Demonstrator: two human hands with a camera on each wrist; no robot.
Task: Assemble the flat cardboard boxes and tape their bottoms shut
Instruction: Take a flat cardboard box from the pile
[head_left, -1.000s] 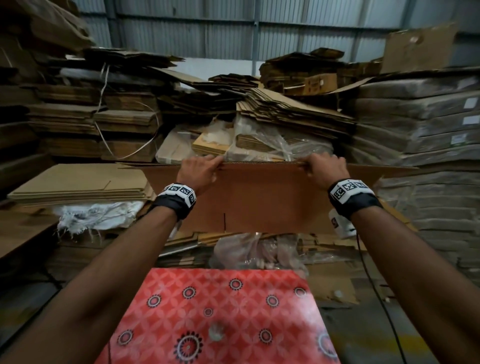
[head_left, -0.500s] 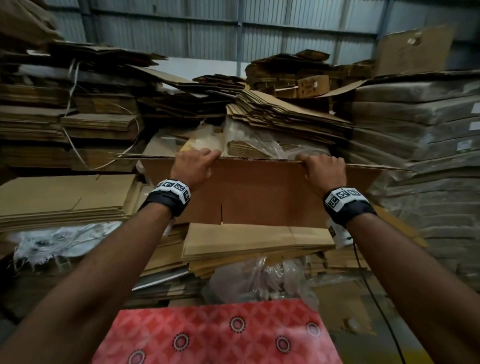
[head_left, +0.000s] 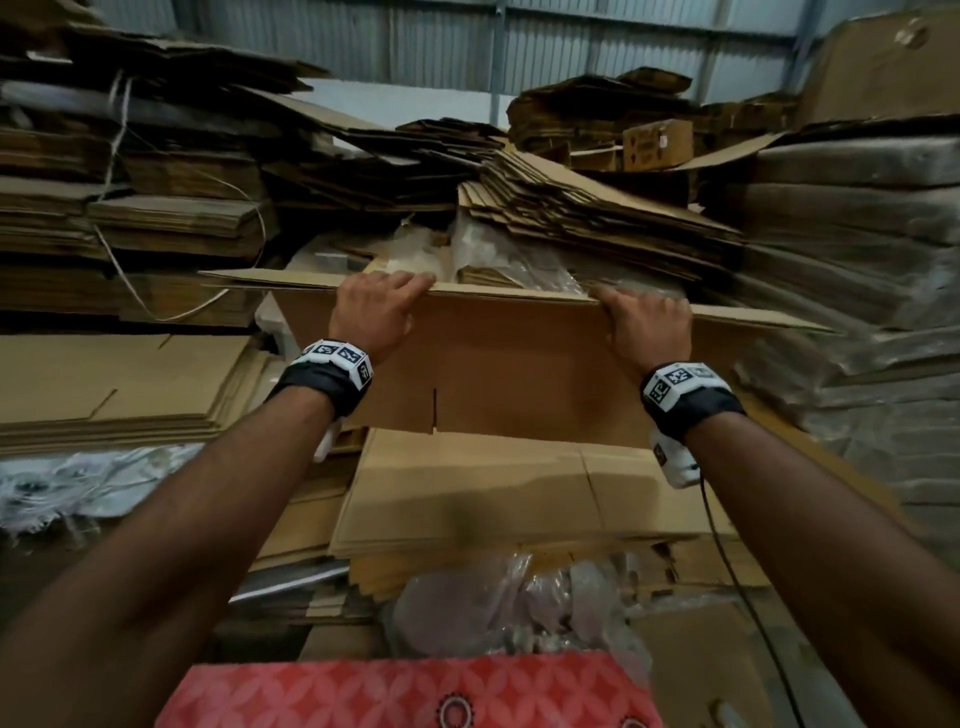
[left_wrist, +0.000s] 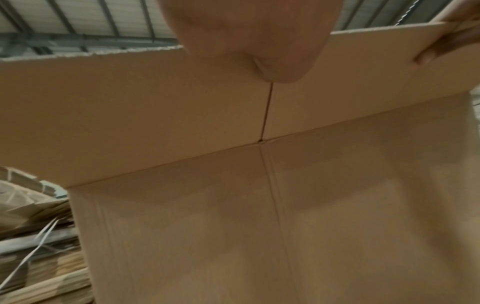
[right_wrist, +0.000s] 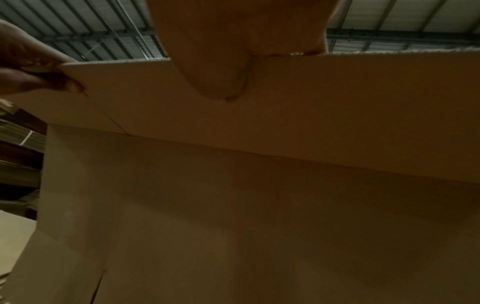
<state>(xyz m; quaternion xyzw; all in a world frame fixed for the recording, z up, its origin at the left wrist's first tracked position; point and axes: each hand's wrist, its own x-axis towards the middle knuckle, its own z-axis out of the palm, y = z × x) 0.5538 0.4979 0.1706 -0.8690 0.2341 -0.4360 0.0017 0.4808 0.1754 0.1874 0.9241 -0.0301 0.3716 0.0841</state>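
A flat brown cardboard box (head_left: 514, 364) hangs upright in front of me, lifted above a stack of flat boxes (head_left: 519, 499). My left hand (head_left: 376, 306) grips its top edge left of centre, fingers over the far side. My right hand (head_left: 647, 322) grips the same edge further right. In the left wrist view the box (left_wrist: 233, 205) fills the frame, with the thumb (left_wrist: 249, 37) pressed on the top flap and the right hand (left_wrist: 451, 39) at the far corner. The right wrist view shows the box (right_wrist: 259, 205), the thumb (right_wrist: 221, 51) on the flap, and the left hand (right_wrist: 33, 67).
Tall stacks of flattened cardboard (head_left: 130, 208) stand left and behind, wrapped bundles (head_left: 852, 260) on the right. More flat boxes (head_left: 114, 384) lie at the left. Clear plastic wrap (head_left: 509, 618) lies below the stack. A red patterned cloth (head_left: 405, 691) is at the bottom edge.
Both hands have raised the flat box higher, off the stack of flat boxes beneath it. The view has tilted up, so less of the red cloth shows.
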